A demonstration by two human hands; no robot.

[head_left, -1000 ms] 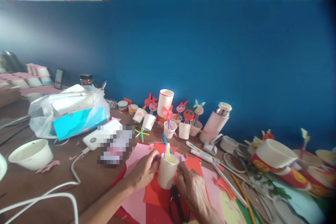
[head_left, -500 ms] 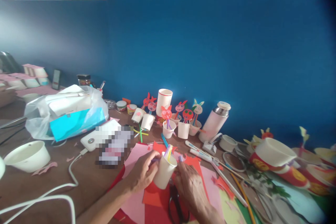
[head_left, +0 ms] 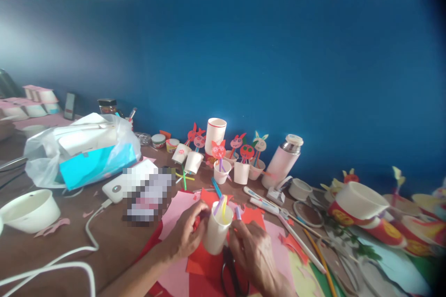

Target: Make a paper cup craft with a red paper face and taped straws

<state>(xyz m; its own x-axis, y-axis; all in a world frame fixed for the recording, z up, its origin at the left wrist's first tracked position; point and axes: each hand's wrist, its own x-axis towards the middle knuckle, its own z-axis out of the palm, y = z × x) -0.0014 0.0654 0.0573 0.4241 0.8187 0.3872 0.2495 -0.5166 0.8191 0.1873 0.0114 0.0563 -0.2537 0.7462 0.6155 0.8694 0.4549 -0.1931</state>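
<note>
A white paper cup (head_left: 216,236) stands upright between my hands, over sheets of red and pink paper. A purple straw (head_left: 219,205) and a yellow straw (head_left: 225,206) stick out of its mouth. My left hand (head_left: 190,229) is closed against the cup's left side, thumb by the wall. At the right side, my right hand (head_left: 252,246) is closed with fingers curled. A short purple straw end (head_left: 238,212) rises from its fingertips, close to the cup. Black-handled scissors (head_left: 232,276) lie under and beside the right hand, partly covered.
Behind stand small cups with paper animal faces on straws (head_left: 219,151), a stack of paper cups (head_left: 215,134) and a pink thermos (head_left: 284,160). Left are a plastic bag (head_left: 45,148), a power bank (head_left: 114,190) and a white cable (head_left: 92,227). Pens and a pencil (head_left: 318,260) lie right.
The cup now stands more upright, its mouth tipped slightly toward me. Both hands stay at its sides with small finger shifts. The view has turned slightly right.
</note>
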